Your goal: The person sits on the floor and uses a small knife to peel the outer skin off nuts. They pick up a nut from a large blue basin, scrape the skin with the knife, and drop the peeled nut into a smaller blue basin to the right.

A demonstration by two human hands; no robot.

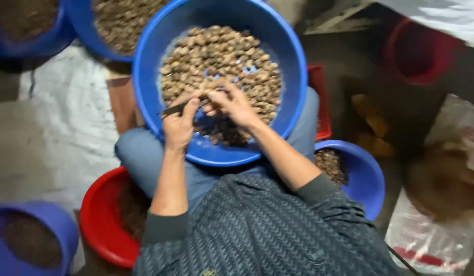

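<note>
A large blue basin (pixel 150 76) rests on my lap, filled with many small brown nuts (pixel 221 56). My left hand (pixel 179 125) is closed around a thin dark knife (pixel 171 109) whose blade points left. My right hand (pixel 230 102) pinches a single nut right beside the left hand, over the near part of the basin. Darker shell pieces (pixel 224 134) lie in the basin under my hands.
A red basin (pixel 96 225) sits at my lower left, a smaller blue bowl of nuts (pixel 367 176) at my right. More blue basins (pixel 86 28) stand at the far left and bottom left. A red bucket (pixel 416 51) and plastic sacks (pixel 436 240) are on the right.
</note>
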